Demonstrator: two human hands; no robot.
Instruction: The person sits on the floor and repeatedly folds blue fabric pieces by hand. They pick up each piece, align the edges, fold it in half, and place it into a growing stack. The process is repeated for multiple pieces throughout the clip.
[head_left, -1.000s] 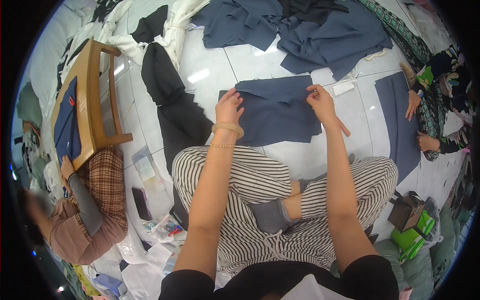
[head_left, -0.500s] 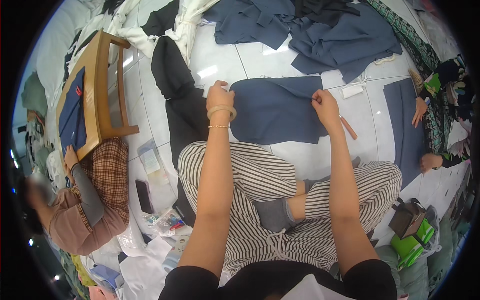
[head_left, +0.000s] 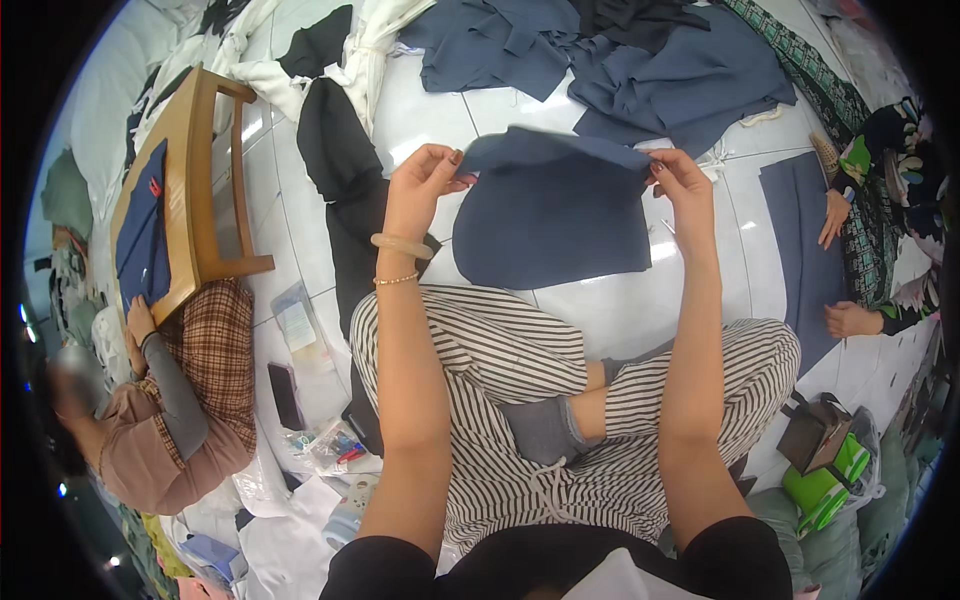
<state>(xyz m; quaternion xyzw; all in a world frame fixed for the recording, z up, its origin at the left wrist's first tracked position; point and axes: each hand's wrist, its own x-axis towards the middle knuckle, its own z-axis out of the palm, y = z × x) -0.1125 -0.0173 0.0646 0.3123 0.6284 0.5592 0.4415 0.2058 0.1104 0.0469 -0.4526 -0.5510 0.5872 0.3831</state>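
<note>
Head view: left hand [head_left: 418,188] has thumb and fingers together, clamped on the far left corner of the navy cloth [head_left: 550,230]. Right hand [head_left: 688,195] same, pinching the far right corner. Far edge is up off the floor [head_left: 738,265], sagging a bit between the grips; near part lies flat on the tiles, just in front of the striped trousers [head_left: 500,325]. Can't tell if it's one layer or two. Near left corner rounded, near right one squarer. Legs crossed. Bangle [head_left: 402,246] and thin bracelet [head_left: 396,280] on left wrist.

Around it: black cloth [head_left: 340,140] runs down the left side, white cloth [head_left: 372,50] above it. Navy pile [head_left: 690,75] beyond, top of view. At right, navy panel [head_left: 800,235] flat on floor, beside a co-worker in floral sleeves [head_left: 905,165]. Brown bag [head_left: 815,432] and green bag [head_left: 815,490] lower right.

Far left: wooden bench [head_left: 187,235] with folded navy piece [head_left: 143,225] on top, small red item on that, too small to tell. Seated person [head_left: 160,440] next to bench, a hand on the piece. Phone [head_left: 284,395] on floor near that person.
</note>
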